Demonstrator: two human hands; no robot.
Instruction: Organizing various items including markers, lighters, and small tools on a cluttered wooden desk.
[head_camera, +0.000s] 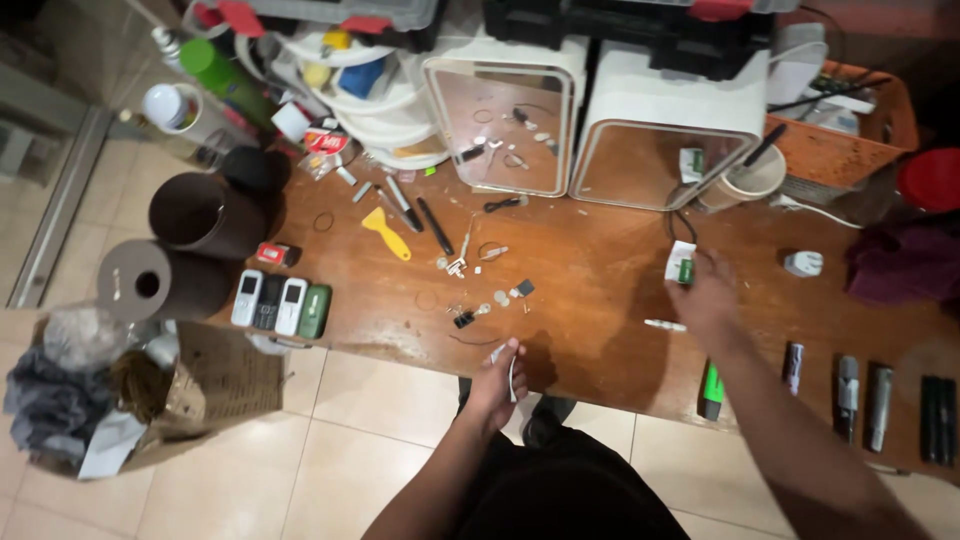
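Left hand fisted near body; right hand extended forward, fingers pinched.

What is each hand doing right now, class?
Left hand: closed on a small white piece at the table edge.
Right hand: closed on a small white-and-green packet.

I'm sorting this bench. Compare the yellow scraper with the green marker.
The yellow scraper is flat with a wide blade and lies among small parts at the middle of the table; the green marker is a stubby cylinder at the near edge, under the right forearm. The scraper lies slanted; the marker points nearly straight away. Neither is held by a hand.
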